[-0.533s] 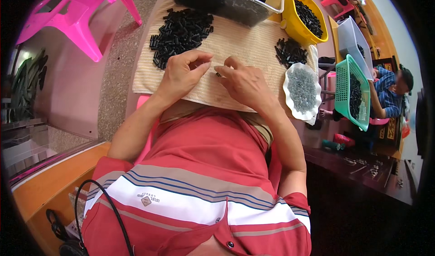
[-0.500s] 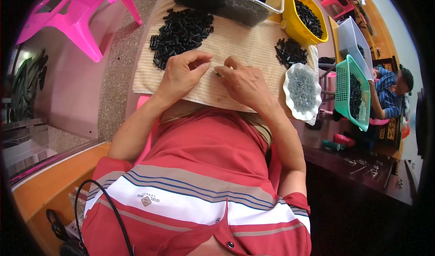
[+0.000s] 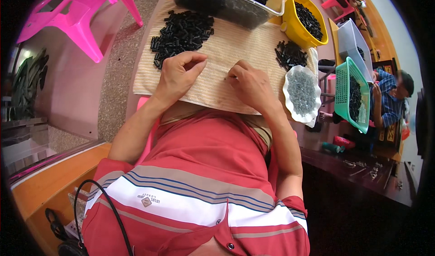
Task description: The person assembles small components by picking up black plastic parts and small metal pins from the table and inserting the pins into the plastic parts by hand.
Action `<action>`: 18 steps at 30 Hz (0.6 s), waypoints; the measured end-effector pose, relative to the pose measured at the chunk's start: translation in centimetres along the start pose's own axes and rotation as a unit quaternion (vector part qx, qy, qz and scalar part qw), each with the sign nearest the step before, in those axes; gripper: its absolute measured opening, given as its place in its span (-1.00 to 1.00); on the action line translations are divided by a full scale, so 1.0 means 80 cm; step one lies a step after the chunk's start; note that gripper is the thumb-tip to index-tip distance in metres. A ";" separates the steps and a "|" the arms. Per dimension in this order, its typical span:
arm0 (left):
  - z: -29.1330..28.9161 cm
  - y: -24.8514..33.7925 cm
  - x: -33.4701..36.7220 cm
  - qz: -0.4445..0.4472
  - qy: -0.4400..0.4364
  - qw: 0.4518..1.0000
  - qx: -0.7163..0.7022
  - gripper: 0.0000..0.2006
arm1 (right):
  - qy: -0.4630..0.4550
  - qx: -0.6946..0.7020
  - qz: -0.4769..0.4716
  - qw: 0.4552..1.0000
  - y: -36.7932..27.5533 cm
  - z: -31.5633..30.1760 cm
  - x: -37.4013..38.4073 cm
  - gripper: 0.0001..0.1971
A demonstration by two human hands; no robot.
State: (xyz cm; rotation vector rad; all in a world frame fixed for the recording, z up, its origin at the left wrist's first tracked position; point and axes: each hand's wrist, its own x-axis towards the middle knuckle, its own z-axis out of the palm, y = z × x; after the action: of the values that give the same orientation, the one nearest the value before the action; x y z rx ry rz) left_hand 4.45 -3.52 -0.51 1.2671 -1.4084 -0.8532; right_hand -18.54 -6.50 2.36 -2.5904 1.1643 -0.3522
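Over the cream towel (image 3: 217,93), my left hand (image 3: 180,74) is closed with thumb and forefinger brought together. Whatever that pinch may hold is too small or hidden to name. To its right and apart from it, my right hand (image 3: 252,85) has its fingers curled; a tiny dark speck shows at their tips, its kind unclear. Just beyond my left hand lies a heap of short black tube-like plastic pieces (image 3: 183,33). Right of my right hand are a smaller pile of black pieces (image 3: 291,54) and a white scalloped dish (image 3: 312,114) of small clear or silvery parts.
A clear plastic bin (image 3: 217,7) of black pieces stands at the far edge, beside a yellow tub (image 3: 290,23) of similar pieces. Farther right are a green basket (image 3: 349,104) and a seated person in a blue shirt (image 3: 389,93). A pink stool (image 3: 84,25) stands left.
My hands have drawn apart: the right moved to the right and a little nearer me, the left slightly leftward. The person at the right has raised a hand.
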 end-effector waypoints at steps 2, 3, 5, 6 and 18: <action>-0.003 0.000 0.001 0.007 0.006 1.000 0.009 -0.85 | 0.010 0.020 -0.003 1.000 0.000 -0.002 0.003 -0.88; -0.005 0.002 0.002 0.005 0.027 1.000 -0.001 -0.85 | 0.028 0.029 0.004 0.999 -0.001 -0.004 0.005 -0.89; -0.006 0.003 0.002 0.002 0.050 0.999 -0.007 -0.85 | 0.046 0.040 0.008 0.998 -0.005 -0.010 0.011 -0.89; -0.007 0.002 0.004 -0.001 0.085 0.996 -0.024 -0.85 | 0.046 0.043 -0.002 0.998 -0.006 -0.014 0.018 -0.88; -0.019 0.014 0.013 0.252 -0.008 0.918 0.306 -0.78 | 0.084 0.085 -0.023 0.992 -0.010 -0.011 0.044 -0.87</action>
State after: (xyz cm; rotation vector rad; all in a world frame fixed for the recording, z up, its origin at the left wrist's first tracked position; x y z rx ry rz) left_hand 5.70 -4.16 1.14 1.2405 -1.9850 -0.0581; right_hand -16.03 -8.77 3.78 -2.4803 1.0761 -0.6626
